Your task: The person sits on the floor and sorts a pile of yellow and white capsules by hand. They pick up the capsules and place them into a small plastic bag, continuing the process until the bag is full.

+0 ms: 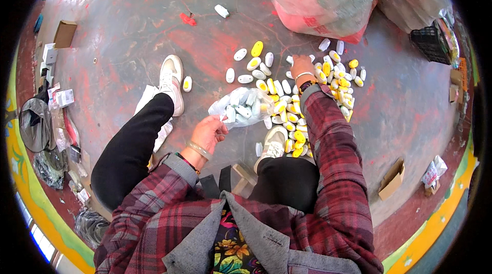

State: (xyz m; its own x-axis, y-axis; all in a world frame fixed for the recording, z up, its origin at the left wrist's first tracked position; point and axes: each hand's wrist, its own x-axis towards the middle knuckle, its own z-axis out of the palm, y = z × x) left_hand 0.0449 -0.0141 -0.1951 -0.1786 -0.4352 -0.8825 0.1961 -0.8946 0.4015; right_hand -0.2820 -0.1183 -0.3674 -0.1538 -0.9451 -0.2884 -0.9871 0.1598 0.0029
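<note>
My left hand [209, 131] pinches the edge of a clear plastic bag [218, 104], which lies with its mouth toward the right. Several white oval plastic pieces [242, 111] are inside it. Over the far part of a loose pile, my right hand [302, 65] has its fingers curled down on a white oval piece [290, 60]; the fingertips are partly hidden. White and yellow oval pieces [292, 117] spread over the floor below and to the right of that hand, reaching my right shoe [275, 143]. A few more white ones [245, 79] lie beyond the bag.
Large filled plastic sacks [323, 2] stand at the far right, beside a black crate [433, 43]. Along the left wall are boxes [65, 34], a round mesh basket [36, 125] and plastic bags. A cardboard box [392, 179] sits on the right. My left shoe [171, 82] rests left of the bag.
</note>
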